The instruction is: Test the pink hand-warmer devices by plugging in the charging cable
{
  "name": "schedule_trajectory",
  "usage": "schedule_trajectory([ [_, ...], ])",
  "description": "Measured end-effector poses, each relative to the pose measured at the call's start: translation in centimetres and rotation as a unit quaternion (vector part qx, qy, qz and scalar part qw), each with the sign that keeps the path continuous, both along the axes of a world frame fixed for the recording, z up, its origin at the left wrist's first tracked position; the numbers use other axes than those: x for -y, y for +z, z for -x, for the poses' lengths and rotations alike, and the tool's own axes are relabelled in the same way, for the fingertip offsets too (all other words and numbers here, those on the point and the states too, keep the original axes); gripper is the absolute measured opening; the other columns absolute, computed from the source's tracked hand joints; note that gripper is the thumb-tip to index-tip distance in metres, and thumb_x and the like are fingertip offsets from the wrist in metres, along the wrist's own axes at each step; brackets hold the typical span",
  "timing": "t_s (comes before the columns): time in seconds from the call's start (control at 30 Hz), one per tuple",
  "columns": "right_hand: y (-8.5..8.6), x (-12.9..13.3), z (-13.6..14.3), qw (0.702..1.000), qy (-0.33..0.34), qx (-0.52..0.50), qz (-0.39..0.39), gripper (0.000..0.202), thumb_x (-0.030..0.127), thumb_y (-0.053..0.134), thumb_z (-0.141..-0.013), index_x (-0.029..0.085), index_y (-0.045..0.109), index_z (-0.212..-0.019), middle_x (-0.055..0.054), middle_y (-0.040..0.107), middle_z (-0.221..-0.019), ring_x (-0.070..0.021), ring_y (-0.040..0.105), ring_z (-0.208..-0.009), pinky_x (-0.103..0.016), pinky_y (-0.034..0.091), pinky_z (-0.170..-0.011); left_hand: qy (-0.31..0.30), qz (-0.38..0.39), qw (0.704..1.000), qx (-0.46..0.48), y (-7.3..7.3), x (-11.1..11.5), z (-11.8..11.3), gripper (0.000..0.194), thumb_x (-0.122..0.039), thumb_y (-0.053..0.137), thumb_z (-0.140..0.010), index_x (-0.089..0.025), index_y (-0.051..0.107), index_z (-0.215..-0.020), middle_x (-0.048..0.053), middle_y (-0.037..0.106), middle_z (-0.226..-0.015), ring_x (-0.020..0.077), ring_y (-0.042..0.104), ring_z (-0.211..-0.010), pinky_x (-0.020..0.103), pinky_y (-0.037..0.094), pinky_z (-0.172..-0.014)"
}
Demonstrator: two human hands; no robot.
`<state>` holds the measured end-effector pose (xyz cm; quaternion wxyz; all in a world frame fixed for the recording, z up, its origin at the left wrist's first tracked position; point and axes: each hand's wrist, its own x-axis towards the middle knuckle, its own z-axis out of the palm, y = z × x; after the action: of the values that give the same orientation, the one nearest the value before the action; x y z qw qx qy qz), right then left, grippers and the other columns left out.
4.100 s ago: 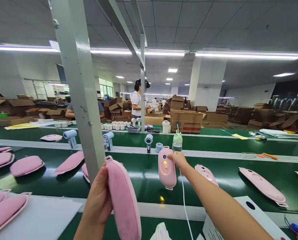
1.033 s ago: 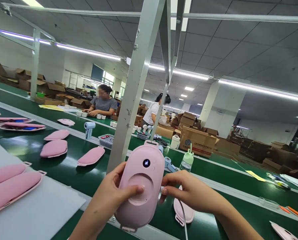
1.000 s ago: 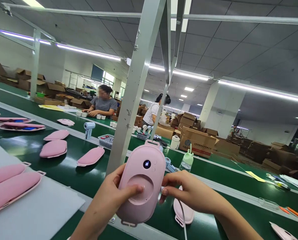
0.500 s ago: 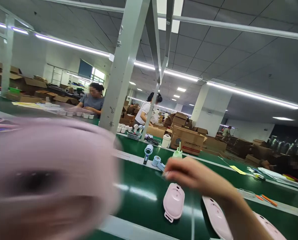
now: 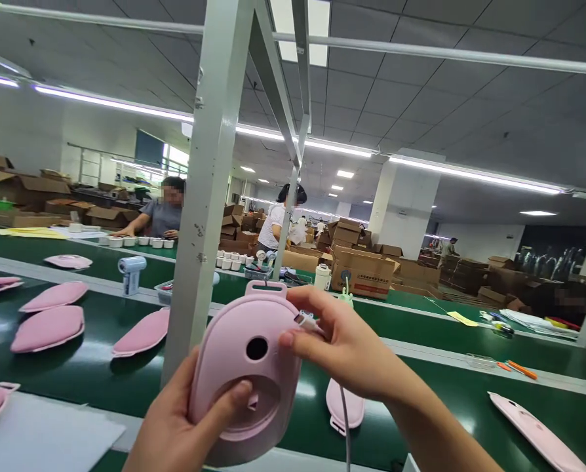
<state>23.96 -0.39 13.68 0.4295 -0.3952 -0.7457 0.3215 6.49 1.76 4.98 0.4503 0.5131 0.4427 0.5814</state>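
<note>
Upright in front of me is a pink oval plastic device (image 5: pixel 219 321) with a strap loop on top, a dark round hole and a round recess below it. My left hand (image 5: pixel 179 419) grips its lower left, thumb lying over the recess. At its upper right edge, my right hand (image 5: pixel 342 337) pinches a USB cable plug (image 5: pixel 310 322), fingertips close against the device. The plug's metal end points toward the device; it appears outside the hole. A grey cable (image 5: pixel 346 426) hangs down from it. Behind, another pink device (image 5: pixel 347 403) lies on the green surface.
Several pink pieces (image 5: pixel 52 328) lie on the green belt (image 5: pixel 96 373) at left. A metal post (image 5: pixel 204 177) rises close behind my hands. A light blue handheld fan (image 5: pixel 132 274) stands left of it. Orange tools (image 5: pixel 522 370) lie at right. Co-workers (image 5: pixel 162 213) sit and stand farther back.
The pink device, blurred and close at the left, is now in front of me in my left hand. My right hand has come to its upper edge with the plug. The view has turned left.
</note>
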Motion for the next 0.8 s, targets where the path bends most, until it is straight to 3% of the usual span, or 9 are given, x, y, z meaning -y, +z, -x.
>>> schedule_trajectory([
  [0.1, -0.5, -0.4, 0.0, 1.0, -0.007, -0.001, 0.006, 0.032, 0.03, 0.063, -0.085, 0.022, 0.054, -0.115, -0.004, 0.063, -0.106, -0.0157, 0.058, -0.094, -0.028, 0.046, -0.08, -0.022, -0.001, 1.0, -0.013, -0.3, -0.7, -0.4, 0.083, -0.073, 0.071, -0.052, -0.021, 0.054, -0.115, 0.006, 0.069, -0.099, 0.0266, 0.065, -0.081, 0.029, 0.056, -0.066],
  [0.33, -1.4, -1.4, 0.4, 0.999, -0.044, 0.001, -0.022, 0.034, 0.03, 0.063, -0.085, 0.022, 0.055, -0.117, -0.003, 0.064, -0.1, -0.0141, 0.059, -0.079, -0.026, 0.047, -0.07, -0.075, 0.021, 0.997, -0.03, -1.4, -2.0, 0.2, 0.085, -0.073, 0.068, -0.06, -0.025, 0.048, -0.128, 0.007, 0.065, -0.11, 0.0292, 0.064, -0.096, 0.033, 0.057, -0.075],
  [0.47, -1.3, -1.6, 0.5, 0.999, -0.038, -0.003, -0.027, 0.034, 0.026, 0.06, -0.085, 0.021, 0.056, -0.118, -0.005, 0.065, -0.11, -0.0161, 0.061, -0.088, -0.027, 0.048, -0.076, -0.062, 0.037, 0.997, -0.011, -0.9, -1.4, -0.3, 0.082, -0.074, 0.065, -0.061, -0.028, 0.048, -0.126, 0.007, 0.065, -0.108, 0.0307, 0.065, -0.091, 0.037, 0.057, -0.071],
  [0.67, -1.2, -1.7, 0.0, 0.997, -0.067, 0.034, -0.02, 0.037, 0.029, 0.061, -0.085, 0.022, 0.057, -0.121, -0.005, 0.066, -0.111, -0.0192, 0.061, -0.094, -0.033, 0.047, -0.084, -0.098, -0.027, 0.994, -0.035, -1.0, -1.6, -0.7, 0.074, -0.072, 0.06, -0.069, -0.024, 0.047, -0.123, 0.006, 0.063, -0.118, 0.0258, 0.061, -0.105, 0.029, 0.052, -0.085],
  [0.8, -1.1, -1.9, -0.4, 0.997, -0.059, 0.04, -0.025, 0.035, 0.028, 0.059, -0.087, 0.021, 0.057, -0.122, -0.006, 0.063, -0.12, -0.0201, 0.059, -0.103, -0.035, 0.045, -0.091, -0.092, -0.016, 0.995, -0.03, -1.0, -1.2, -1.3, 0.072, -0.073, 0.056, -0.071, -0.024, 0.046, -0.123, 0.007, 0.065, -0.115, 0.0289, 0.061, -0.106, 0.037, 0.047, -0.092],
])
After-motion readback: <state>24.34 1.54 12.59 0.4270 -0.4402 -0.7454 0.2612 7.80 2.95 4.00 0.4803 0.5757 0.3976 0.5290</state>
